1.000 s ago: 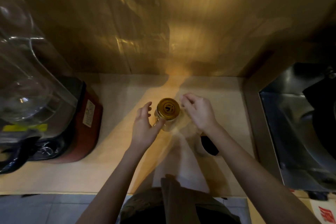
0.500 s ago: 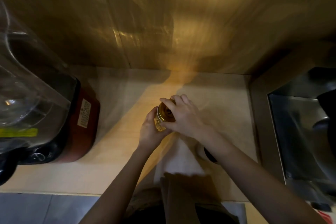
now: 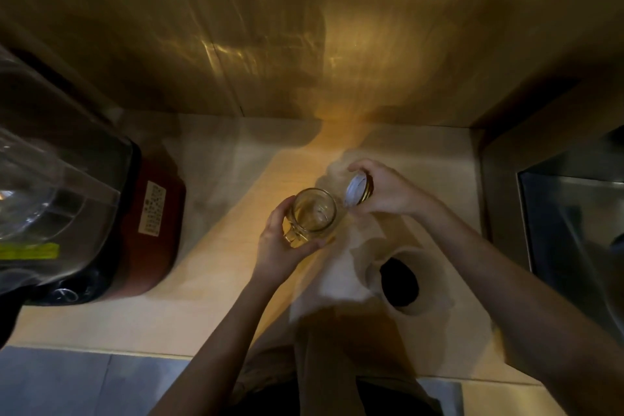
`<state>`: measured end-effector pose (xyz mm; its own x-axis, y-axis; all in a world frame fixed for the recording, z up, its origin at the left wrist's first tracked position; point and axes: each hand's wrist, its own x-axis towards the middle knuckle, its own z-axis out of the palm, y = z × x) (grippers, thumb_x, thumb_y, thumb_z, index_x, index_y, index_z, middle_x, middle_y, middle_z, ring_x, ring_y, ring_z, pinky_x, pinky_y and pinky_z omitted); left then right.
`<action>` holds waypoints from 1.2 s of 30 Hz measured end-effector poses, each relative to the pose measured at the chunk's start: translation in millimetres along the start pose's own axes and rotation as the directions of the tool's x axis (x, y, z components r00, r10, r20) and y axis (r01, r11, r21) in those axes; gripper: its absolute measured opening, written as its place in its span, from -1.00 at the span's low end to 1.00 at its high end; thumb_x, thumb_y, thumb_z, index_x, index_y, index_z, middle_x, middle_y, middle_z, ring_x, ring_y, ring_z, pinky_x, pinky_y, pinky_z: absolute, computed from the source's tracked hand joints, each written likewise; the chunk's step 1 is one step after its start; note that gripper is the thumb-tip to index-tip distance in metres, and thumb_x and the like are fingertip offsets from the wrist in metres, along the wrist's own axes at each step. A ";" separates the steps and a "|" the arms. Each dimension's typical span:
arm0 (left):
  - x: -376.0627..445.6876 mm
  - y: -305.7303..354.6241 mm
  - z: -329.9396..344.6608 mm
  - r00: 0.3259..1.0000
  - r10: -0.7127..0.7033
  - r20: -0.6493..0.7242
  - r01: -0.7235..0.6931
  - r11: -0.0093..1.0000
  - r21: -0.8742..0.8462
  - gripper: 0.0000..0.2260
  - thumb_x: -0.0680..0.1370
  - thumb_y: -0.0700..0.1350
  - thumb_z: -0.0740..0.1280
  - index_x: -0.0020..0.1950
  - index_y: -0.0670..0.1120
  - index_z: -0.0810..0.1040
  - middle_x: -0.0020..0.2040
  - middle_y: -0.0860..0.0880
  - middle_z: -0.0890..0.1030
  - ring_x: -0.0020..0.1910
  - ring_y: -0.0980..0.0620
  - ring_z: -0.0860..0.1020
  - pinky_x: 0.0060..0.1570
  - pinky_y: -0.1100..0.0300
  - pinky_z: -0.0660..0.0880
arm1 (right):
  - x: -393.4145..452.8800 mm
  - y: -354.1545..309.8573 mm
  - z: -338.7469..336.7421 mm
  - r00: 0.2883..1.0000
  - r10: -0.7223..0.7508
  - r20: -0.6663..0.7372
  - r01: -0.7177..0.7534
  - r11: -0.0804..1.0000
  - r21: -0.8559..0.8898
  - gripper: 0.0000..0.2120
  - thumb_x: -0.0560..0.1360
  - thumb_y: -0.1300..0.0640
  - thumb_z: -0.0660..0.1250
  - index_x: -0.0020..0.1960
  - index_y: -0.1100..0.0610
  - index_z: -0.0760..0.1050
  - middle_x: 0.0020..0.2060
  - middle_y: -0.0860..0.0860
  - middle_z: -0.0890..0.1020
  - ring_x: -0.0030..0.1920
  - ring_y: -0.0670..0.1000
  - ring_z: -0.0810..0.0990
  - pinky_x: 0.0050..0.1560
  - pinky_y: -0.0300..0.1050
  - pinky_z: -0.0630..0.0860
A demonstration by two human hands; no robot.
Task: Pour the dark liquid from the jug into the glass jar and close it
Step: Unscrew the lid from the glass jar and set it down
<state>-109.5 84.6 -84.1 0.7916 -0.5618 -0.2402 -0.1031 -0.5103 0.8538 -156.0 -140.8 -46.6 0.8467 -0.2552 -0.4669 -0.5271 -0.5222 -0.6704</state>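
Below, at a dim, amber-lit surface (image 3: 209, 321), a person works with both bare hands. The left hand (image 3: 280, 246) wraps the side of a glass jar (image 3: 314, 214), thumb and fingers (image 3: 309, 246) curled round its body and small glass handle, so the hand is closed on the jar. The jar sits about the middle of the surface, its mouth open to the camera and its inside clear; whether its base rests on the surface or is lifted cannot be told. Just to its right, the right hand (image 3: 388, 191) holds the lid (image 3: 359, 190) by the rim, fingers closed around its gold edge. The lid is tilted, its pale underside turned toward the jar, close beside the jar's mouth but not on it.

Nearer the person and to the right of the jar stands a pale jug (image 3: 395, 280), its dark contents showing as a black oval in the opening. It lies under the right forearm, apart from both hands, and its outline is blurred. At far left is a red and black appliance (image 3: 158, 230) with a white label on its side, topped by a clear container (image 3: 50, 186). At far right a steel sink (image 3: 570, 230) is set into the surface. A glossy wood-toned wall (image 3: 304, 27) rises behind, catching streaks of light. Grey floor tiles (image 3: 57, 382) show at the bottom left edge.
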 end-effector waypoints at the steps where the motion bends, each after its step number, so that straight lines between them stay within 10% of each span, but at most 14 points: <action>1: 0.3 -0.6 0.0 1.000 -0.005 -0.001 0.005 1.000 -0.012 -0.19 0.14 0.21 0.48 0.33 0.08 0.29 0.27 0.05 0.46 0.23 0.14 0.41 0.14 0.00 0.49 | 4.2 4.2 3.6 1.000 0.018 0.000 -0.018 1.000 0.009 -0.23 0.21 0.26 0.57 0.35 0.16 0.32 0.25 0.08 0.41 0.25 0.05 0.40 0.10 -0.22 0.34; 11: 1.2 2.8 0.8 1.000 -0.018 0.016 0.020 0.995 -0.100 -0.24 0.13 0.15 0.50 0.27 0.13 0.30 0.20 0.14 0.47 0.15 0.44 0.38 0.04 0.55 0.32 | 27.2 31.6 30.1 0.988 -0.151 -0.017 0.142 0.955 -0.259 -0.19 0.20 0.14 0.57 0.36 0.19 0.30 0.30 0.09 0.43 0.30 0.10 0.33 0.26 -0.15 0.25; 23: 1.1 3.8 0.1 0.999 -0.002 0.039 0.005 0.996 -0.092 -0.25 0.14 0.15 0.51 0.26 0.14 0.29 0.16 0.27 0.44 0.16 0.41 0.39 0.07 0.54 0.31 | 28.3 33.9 33.0 0.995 -0.100 0.012 0.082 0.733 -0.675 -0.22 0.27 0.00 0.47 0.41 0.10 0.23 0.29 0.09 0.32 0.33 0.12 0.22 0.32 -0.06 0.19; 29: 0.9 3.8 1.5 1.000 -0.009 0.022 0.011 0.998 -0.067 -0.23 0.18 0.02 0.57 0.31 0.03 0.31 0.15 0.18 0.45 0.13 0.30 0.41 0.00 0.63 0.26 | 4.3 15.0 13.7 0.981 0.128 -0.144 -0.145 0.983 -0.113 -0.42 0.40 0.02 0.41 0.35 0.15 0.33 0.27 0.10 0.48 0.28 0.12 0.41 0.24 -0.04 0.36; 32: 1.4 6.4 1.3 1.000 0.002 0.016 -0.001 0.999 -0.047 -0.24 0.19 -0.04 0.57 0.32 -0.02 0.31 0.16 0.13 0.44 0.16 0.17 0.40 0.02 0.55 0.30 | -24.6 5.9 6.9 0.951 0.235 -0.198 -0.156 0.924 0.348 -0.67 0.47 0.10 0.37 0.19 0.18 0.46 0.04 0.08 0.57 0.08 0.06 0.54 -0.05 -0.18 0.44; 36: 0.6 9.2 0.6 1.000 0.005 0.026 -0.004 0.999 -0.039 -0.23 0.19 -0.01 0.57 0.32 -0.04 0.31 0.16 0.11 0.43 0.16 0.12 0.40 0.08 0.24 0.34 | -68.4 5.3 7.6 0.925 0.222 -0.308 -0.072 0.899 0.431 -0.92 0.47 0.20 0.35 -0.04 0.11 0.53 -0.17 0.04 0.57 -0.13 0.01 0.52 -0.14 -0.19 0.41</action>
<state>-110.4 79.2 -76.7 0.7754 -0.5811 -0.2473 -0.0829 -0.4818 0.8723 -217.3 -120.0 -22.6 0.6888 -0.6027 -0.4029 -0.5664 -0.1004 -0.8180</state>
